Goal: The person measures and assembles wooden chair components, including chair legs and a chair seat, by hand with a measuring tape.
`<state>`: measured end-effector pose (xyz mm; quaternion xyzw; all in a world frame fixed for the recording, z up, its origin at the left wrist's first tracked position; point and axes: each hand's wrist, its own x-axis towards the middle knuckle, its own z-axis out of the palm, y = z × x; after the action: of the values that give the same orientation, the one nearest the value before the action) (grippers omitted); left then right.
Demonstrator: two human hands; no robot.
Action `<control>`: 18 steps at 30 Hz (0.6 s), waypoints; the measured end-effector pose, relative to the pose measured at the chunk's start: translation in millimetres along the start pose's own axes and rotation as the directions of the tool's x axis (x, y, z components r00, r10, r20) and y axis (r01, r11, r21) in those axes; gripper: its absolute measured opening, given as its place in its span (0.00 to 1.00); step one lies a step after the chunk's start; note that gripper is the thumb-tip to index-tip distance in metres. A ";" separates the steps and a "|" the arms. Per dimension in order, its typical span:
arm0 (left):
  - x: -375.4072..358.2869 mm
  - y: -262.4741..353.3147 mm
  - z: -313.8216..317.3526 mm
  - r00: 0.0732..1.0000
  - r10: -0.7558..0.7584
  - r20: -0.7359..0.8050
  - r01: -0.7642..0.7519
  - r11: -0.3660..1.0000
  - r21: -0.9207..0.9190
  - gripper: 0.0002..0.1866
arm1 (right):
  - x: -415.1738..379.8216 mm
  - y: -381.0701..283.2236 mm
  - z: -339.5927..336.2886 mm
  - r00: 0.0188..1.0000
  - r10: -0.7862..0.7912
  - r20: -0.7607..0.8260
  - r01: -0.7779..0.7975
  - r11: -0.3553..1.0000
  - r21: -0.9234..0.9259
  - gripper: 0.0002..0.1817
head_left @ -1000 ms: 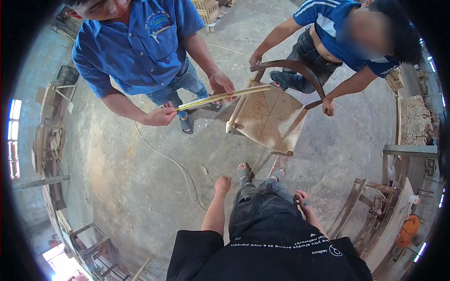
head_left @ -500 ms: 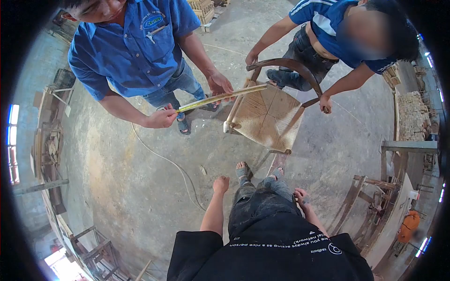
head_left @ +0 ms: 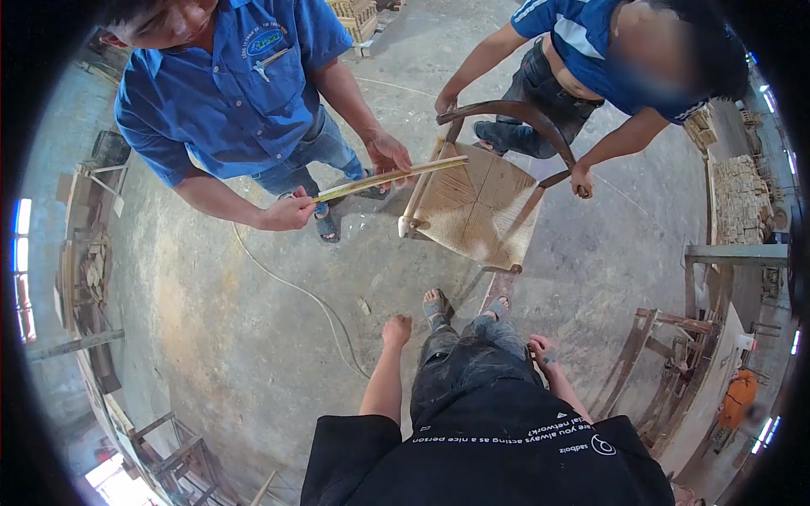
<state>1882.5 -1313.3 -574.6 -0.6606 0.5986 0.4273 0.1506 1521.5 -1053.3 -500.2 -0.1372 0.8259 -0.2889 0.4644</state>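
Observation:
My left hand [head_left: 396,330] hangs by my side above the floor, its fingers curled in and nothing seen in them. On the other side, my right hand [head_left: 544,349] hangs near my hip with its fingers loosely apart, holding nothing. Beyond my feet, a wooden chair [head_left: 477,207] with a woven cord seat and curved back rail is tilted. A co-worker in a blue and white shirt grips its back rail with both hands. Another co-worker, in a blue work shirt, holds a yellow tape measure [head_left: 337,191] along a thin strip whose end overlaps the seat. Neither of my hands touches these.
A pale hose or cable [head_left: 291,285] curves across the concrete floor on the left. Wooden frames [head_left: 173,451] stand at lower left. A workbench [head_left: 734,251], stacked wood pieces [head_left: 742,201] and an orange item [head_left: 738,396] are at right.
The chair, both co-workers and the tape appear slightly further left as the view shifts a little. My hands keep the same pose.

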 end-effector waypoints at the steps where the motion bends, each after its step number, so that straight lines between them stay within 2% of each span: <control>1: 0.0 0.7 -0.4 1.000 -0.003 0.004 0.003 1.000 0.003 0.22 | 0.4 3.2 -0.3 1.000 0.001 0.002 -0.001 1.000 -0.001 0.19; 6: 1.3 -0.4 1.7 1.000 0.022 -0.008 -0.022 1.000 -0.005 0.22 | 10.1 22.1 0.0 1.000 -0.001 0.007 0.000 0.999 0.033 0.20; 9: 2.1 -0.9 2.8 1.000 0.019 -0.003 -0.019 1.000 -0.007 0.22 | 14.2 31.0 -3.6 0.997 -0.063 0.051 0.066 0.995 -0.073 0.17; 18: -1.1 -1.2 2.3 1.000 0.005 -0.003 -0.005 1.000 0.001 0.22 | -0.2 5.2 -2.1 1.000 -0.005 0.017 0.006 0.999 -0.040 0.19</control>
<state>1882.8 -1310.6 -575.5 -0.6597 0.6008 0.4264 0.1488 1520.1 -1048.3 -502.3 -0.1512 0.8272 -0.2725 0.4676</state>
